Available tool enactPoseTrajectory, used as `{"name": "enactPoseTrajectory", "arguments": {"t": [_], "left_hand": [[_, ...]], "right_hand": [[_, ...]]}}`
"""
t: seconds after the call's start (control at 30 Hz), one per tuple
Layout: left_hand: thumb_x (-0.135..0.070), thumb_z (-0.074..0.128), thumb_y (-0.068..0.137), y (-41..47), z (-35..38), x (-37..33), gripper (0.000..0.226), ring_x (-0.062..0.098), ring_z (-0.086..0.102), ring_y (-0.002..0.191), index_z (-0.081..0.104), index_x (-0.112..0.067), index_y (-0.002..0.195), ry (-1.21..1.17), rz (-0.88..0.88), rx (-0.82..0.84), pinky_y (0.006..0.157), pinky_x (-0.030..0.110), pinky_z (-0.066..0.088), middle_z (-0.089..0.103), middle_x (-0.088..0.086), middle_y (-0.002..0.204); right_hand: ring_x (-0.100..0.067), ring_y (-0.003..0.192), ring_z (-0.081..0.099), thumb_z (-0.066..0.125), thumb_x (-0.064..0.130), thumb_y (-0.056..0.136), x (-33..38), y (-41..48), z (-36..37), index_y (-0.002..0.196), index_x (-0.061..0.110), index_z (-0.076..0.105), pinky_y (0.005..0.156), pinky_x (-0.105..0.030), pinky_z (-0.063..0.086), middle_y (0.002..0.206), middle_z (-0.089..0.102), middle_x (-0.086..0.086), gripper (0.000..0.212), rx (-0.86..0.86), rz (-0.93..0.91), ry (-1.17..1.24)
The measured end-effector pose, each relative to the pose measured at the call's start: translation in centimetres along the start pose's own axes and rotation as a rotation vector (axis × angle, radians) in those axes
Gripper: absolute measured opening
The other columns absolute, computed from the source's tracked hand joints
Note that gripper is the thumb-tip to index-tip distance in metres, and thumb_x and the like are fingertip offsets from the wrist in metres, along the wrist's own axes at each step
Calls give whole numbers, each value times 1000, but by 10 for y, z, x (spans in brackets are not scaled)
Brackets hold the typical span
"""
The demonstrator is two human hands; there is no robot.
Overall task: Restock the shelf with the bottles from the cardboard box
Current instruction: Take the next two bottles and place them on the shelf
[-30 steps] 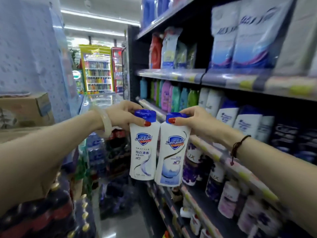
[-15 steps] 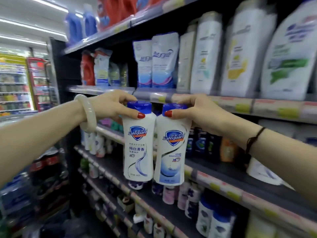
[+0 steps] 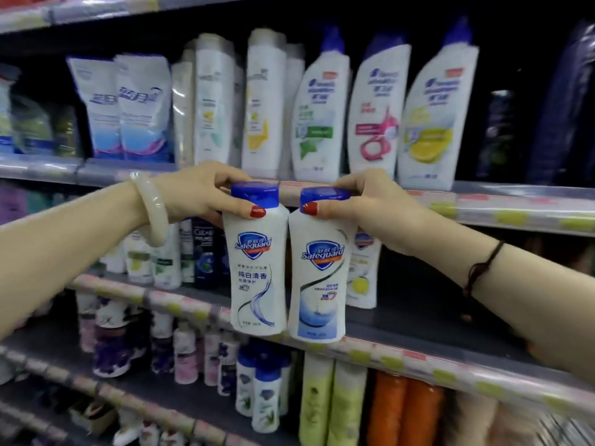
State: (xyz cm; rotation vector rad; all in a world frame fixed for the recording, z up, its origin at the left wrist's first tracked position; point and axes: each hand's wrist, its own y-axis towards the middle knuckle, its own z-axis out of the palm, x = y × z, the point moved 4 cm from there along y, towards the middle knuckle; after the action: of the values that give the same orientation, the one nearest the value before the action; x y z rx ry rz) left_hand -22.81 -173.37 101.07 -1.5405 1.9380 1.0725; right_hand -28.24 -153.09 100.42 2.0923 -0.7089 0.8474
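Observation:
Two white Safeguard bottles with blue caps hang side by side in front of the shelving. My left hand (image 3: 199, 191) grips the left bottle (image 3: 257, 272) at its cap and shoulder. My right hand (image 3: 370, 201) holds the right bottle (image 3: 317, 284) the same way. Both bottles are upright, almost touching, with their bases level with the front edge of the middle shelf (image 3: 418, 320). Behind the right bottle a similar Safeguard bottle (image 3: 363, 278) stands on that shelf. The cardboard box is out of view.
The shelf above (image 3: 483, 201) carries tall white shampoo bottles (image 3: 373, 107) and refill pouches (image 3: 128, 104). Dark bottles (image 3: 203, 252) stand on the middle shelf at the left; a dark bare stretch lies at the right. Lower shelves hold small bottles and orange ones (image 3: 402, 413).
The view has swung right from the aisle onto the shelf front. Both hands have kept their grip on the two bottles, which now hang before the middle shelf.

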Motion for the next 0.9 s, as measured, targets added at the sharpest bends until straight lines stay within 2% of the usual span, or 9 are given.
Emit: {"name": "enactPoseTrajectory", "arguments": {"t": [0.07, 0.1, 0.17, 0.3, 0.4, 0.47, 0.53, 0.7, 0.9], "left_hand": [[-26, 81, 63, 10, 18, -6, 28, 9, 68, 72, 70, -20, 88, -32, 2, 13, 57, 20, 57, 73, -2, 78], [-12, 74, 72, 15, 25, -9, 20, 8, 68, 71, 68, -21, 89, -34, 2, 9, 58, 20, 58, 72, -2, 80], [-3, 69, 75, 24, 35, -12, 25, 5, 70, 71, 66, -23, 89, -41, 9, 24, 56, 20, 57, 72, -5, 80], [-6, 72, 72, 39, 49, -21, 25, 8, 70, 75, 65, -27, 86, -26, 67, 57, 65, 25, 59, 73, -7, 78], [-8, 75, 73, 48, 57, -22, 31, 6, 69, 81, 63, -33, 87, 24, 151, 67, 76, 25, 58, 71, -7, 94], [-17, 79, 69, 51, 60, -17, 35, 10, 68, 95, 62, -37, 92, 47, 170, 84, 88, 32, 54, 70, -7, 106], [-23, 79, 69, 54, 61, -11, 36, 11, 67, 100, 62, -37, 97, 94, 180, 101, 92, 36, 52, 70, -8, 108], [-26, 77, 69, 56, 60, -1, 41, 14, 67, 98, 66, -18, 107, 167, 232, 76, 91, 41, 53, 71, -1, 106], [-18, 77, 71, 54, 63, 11, 33, 19, 68, 93, 68, -12, 102, 75, 292, 37, 83, 34, 57, 71, 7, 102]], "right_hand": [[-39, 89, 70, 81, 38, 59, -7, -11, -14, 90, 10, 73, 81, -61, 51, 91, 74, -20, 42, -43, 24, -34], [-38, 89, 70, 81, 35, 61, -10, -16, -20, 92, 10, 73, 81, -62, 52, 91, 74, -19, 42, -51, 33, -36], [-32, 87, 72, 80, 25, 69, -18, -22, -30, 95, 5, 72, 83, -53, 55, 92, 74, -18, 34, -74, 53, -23], [-24, 83, 72, 78, 24, 72, -30, -33, -43, 97, 6, 70, 80, -42, 59, 90, 74, -13, 32, -143, 70, -45], [-20, 84, 71, 77, 27, 72, -37, -36, -45, 99, 10, 69, 76, -36, 60, 92, 74, -9, 33, -197, 58, -109], [-15, 82, 70, 76, 25, 74, -41, -37, -43, 97, 12, 69, 70, -24, 59, 91, 73, -6, 28, -216, 28, -131], [-10, 77, 67, 76, 23, 75, -43, -38, -39, 94, 12, 70, 62, -15, 54, 88, 72, -6, 23, -249, -4, -152], [-7, 75, 66, 75, 24, 75, -47, -37, -34, 92, 13, 71, 64, -18, 54, 86, 73, -5, 20, -317, -40, -174], [-5, 81, 68, 74, 25, 75, -54, -37, -29, 95, 19, 69, 66, -15, 55, 90, 72, 3, 22, -342, -21, -115]]}}
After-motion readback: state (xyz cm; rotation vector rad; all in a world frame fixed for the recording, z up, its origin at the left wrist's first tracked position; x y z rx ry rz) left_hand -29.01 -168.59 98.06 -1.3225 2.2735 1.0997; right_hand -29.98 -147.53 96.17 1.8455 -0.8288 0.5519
